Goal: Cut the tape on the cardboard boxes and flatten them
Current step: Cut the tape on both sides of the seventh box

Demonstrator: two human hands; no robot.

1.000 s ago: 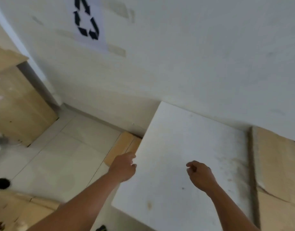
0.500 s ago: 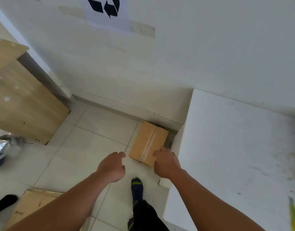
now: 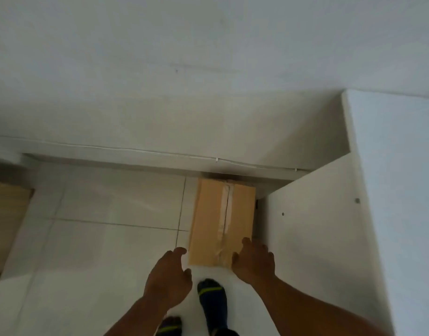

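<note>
filling the top half, far ahead of the left hand (image 3: 168, 280) and the right hand (image 3: 253, 260), a white wall (image 3: 160, 69) drops to a skirting (image 3: 135, 162). below it the tiled floor (image 3: 111, 214) gives a wide stretch of room left of the left hand, out to a wooden panel (image 3: 4, 226) cut off by the frame's left edge. right of the right hand stands a white cabinet (image 3: 317, 226), its side panel close by the wrist, its top cut off at the right edge. the box (image 3: 215, 214) lies on the floor just ahead of both hands. its far end is against the skirting, and only a narrow dark gap parts its right side from the cabinet. the right hand covers the box's near right corner, fingers spread and a little bent; whether they grip or merely rest there cannot be told. the left hand hangs just left of the near left corner, fingers loosely curled, holding nothing, just short of the box. under the hands two dark socks (image 3: 212, 299) show, partly hidden by the arms. tape (image 3: 224, 209) runs along the box's centre seam, its near end wrinkled and blurred.
</note>
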